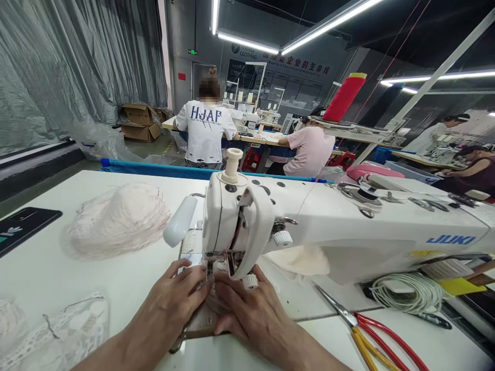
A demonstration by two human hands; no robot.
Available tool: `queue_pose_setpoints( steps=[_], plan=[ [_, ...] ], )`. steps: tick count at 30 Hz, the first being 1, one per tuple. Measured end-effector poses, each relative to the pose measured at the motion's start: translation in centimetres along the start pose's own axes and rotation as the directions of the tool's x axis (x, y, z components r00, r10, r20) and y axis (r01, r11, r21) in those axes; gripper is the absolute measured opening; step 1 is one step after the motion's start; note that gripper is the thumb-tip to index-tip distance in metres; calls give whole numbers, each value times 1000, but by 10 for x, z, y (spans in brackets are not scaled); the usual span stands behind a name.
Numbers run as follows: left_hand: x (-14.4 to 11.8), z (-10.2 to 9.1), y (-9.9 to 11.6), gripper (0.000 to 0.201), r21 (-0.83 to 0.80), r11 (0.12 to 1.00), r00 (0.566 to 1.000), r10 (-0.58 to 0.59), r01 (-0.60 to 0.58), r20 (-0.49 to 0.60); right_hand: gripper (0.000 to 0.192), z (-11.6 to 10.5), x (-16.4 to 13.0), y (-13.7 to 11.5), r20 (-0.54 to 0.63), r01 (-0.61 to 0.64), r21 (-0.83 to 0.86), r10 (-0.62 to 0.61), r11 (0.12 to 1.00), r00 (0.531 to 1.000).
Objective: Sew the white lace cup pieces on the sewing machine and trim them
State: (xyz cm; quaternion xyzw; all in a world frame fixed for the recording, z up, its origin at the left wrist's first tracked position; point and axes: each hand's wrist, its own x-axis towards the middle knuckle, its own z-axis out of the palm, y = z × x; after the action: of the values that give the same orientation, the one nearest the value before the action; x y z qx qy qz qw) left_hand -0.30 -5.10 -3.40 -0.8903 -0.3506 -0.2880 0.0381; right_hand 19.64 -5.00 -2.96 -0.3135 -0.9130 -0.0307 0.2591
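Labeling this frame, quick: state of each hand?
Left hand: open, fingers flat, pressing the fabric piece beside the presser foot.
Right hand: open, flat on the same piece.

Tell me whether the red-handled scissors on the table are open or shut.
Shut, as far as shows: the scissors' blades lie together as one strip near the sewing machine, though the handles run out of frame.

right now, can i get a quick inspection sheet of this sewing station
surface: white table, mostly bare in the middle
job's things: small fabric piece under the needle of the white Juki sewing machine
clutter: pale lace pile, lace scraps, red-handled scissors, dark phone
hands: left hand and right hand both flat on the fabric piece beside the presser foot
cables: coiled white cord to the right of the machine
surroundings: other people seated at tables behind, red thread cone, cardboard boxes
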Motion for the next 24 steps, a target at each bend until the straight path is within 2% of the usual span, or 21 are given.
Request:
queue_pose_setpoints(
  steps=[5,11,18,24],
  plan=[
    [-1,0,-3,42,-9,1000,1000,4,-4,-14,46,-3,1,3,22,15,-19,-14,1000,1000],
    [-9,7,-6,33,42,997,998,67,-66,-12,47,-9,-2,-1,-19,61,29,-60,998,998],
    [-9,2,-9,34,22,995,995,102,-102,4,46,-6,-6,-1,-45,76,67,-73,995,996],
    [-7,1,-7,35,-13,998,998,68,-68,-11,38,-8,-4,-2,-12,49,50,-48,998,999]
  ],
)
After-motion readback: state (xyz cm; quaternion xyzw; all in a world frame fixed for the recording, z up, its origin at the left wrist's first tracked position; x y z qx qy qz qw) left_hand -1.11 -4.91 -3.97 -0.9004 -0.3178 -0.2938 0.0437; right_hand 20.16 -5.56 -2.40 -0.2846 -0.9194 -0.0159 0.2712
